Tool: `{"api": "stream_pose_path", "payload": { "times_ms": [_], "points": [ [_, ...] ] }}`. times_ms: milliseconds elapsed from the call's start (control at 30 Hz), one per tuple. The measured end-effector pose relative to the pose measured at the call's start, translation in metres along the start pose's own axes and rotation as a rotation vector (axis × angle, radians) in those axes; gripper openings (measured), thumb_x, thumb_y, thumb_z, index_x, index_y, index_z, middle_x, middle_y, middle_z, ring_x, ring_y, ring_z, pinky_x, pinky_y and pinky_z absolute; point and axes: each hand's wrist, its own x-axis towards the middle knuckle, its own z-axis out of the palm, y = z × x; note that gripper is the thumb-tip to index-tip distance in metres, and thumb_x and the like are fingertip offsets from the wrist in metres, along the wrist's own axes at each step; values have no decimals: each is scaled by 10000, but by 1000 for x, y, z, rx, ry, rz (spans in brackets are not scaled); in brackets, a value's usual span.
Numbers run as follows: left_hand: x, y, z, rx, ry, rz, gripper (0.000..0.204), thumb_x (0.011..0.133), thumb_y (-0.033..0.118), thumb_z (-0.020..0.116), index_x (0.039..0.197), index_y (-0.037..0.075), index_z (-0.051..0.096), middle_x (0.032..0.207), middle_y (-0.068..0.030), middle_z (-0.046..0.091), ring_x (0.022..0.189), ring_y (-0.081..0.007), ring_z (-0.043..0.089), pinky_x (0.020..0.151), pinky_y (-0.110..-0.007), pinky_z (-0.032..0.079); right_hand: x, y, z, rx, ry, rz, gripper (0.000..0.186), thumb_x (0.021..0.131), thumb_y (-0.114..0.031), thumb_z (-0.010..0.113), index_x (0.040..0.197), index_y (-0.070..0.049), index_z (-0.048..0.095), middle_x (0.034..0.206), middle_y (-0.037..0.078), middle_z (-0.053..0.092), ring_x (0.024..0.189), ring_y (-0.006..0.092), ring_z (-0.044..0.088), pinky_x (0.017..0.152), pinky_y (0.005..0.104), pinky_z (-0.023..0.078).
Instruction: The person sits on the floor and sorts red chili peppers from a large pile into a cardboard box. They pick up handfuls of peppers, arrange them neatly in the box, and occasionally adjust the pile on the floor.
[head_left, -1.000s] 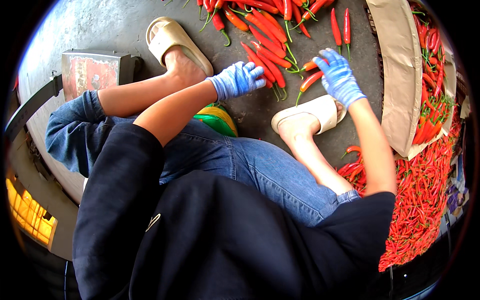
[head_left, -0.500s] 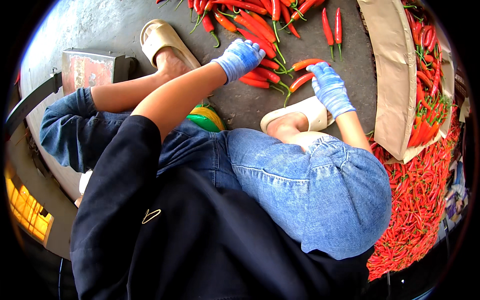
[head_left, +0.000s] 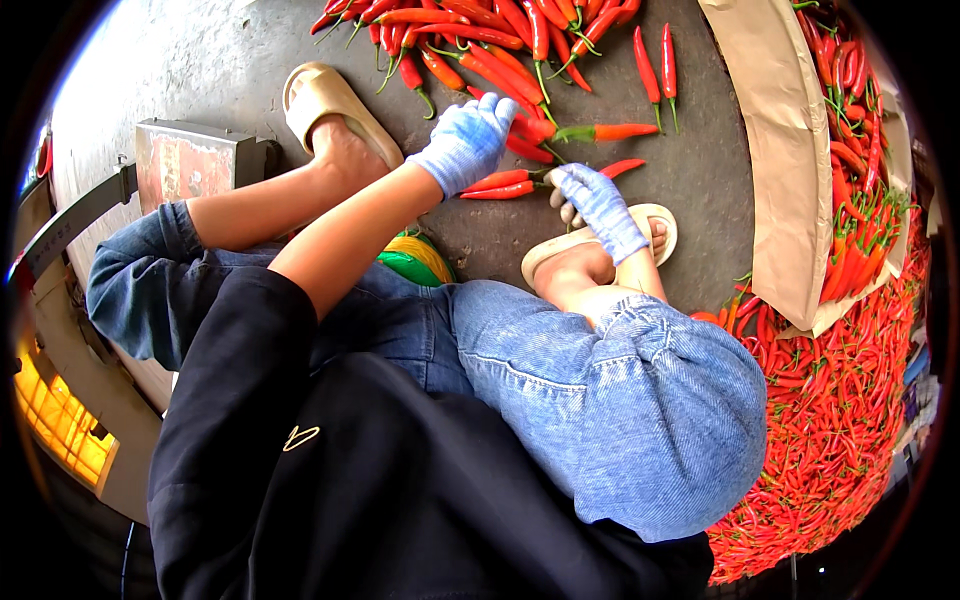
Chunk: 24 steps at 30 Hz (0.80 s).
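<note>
Both my hands wear blue-and-white knit gloves. My left hand point(head_left: 465, 145) is closed in a loose fist above the near edge of a pile of red chillies point(head_left: 480, 35); what it holds, if anything, is hidden. My right hand point(head_left: 598, 205) has its fingers bent, pointing left, with the fingertips by the green stems of two red chillies point(head_left: 500, 185). Whether it grips a stem cannot be made out. Behind its knuckles shows the red end of a chilli point(head_left: 626, 167). Another chilli point(head_left: 625, 131) with a blurred green stem lies just beyond it.
Two separate chillies point(head_left: 668, 75) lie right of the pile. An open brown paper sack point(head_left: 780, 160) of chillies stands at the right, above a broad heap of chillies point(head_left: 830, 430). At the left are a metal box point(head_left: 190, 160) and my sandal point(head_left: 330, 105); a green-yellow object point(head_left: 415, 258) sits between my legs.
My right hand has moved left and slightly down, its fingers now bent. My left hand has drawn back a little toward me. The chilli beyond my right hand has shifted, its stem blurred.
</note>
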Motion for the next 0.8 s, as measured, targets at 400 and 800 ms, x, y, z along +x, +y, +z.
{"api": "stream_pose_path", "payload": {
  "times_ms": [400, 800],
  "points": [
    [24, -16, -10, 153, -128, 162, 391, 700, 256, 685, 1018, 89, 532, 980, -130, 575, 839, -326, 615, 723, -423, 500, 44, -32, -58, -1407, 666, -605, 360, 729, -206, 668, 1059, -156, 534, 1026, 99, 487, 978, 281, 519, 802, 412, 476],
    [11, -6, -1, 194, -285, 204, 383, 726, 265, 662, 1074, 121, 590, 1054, -116, 539, 970, -291, 557, 799, -404, 483, 8, 6, -67, -1348, 198, -643, 488, 643, -66, 693, 1097, -175, 554, 1029, 96, 470, 993, 284, 507, 835, 371, 472]
  ]
}}
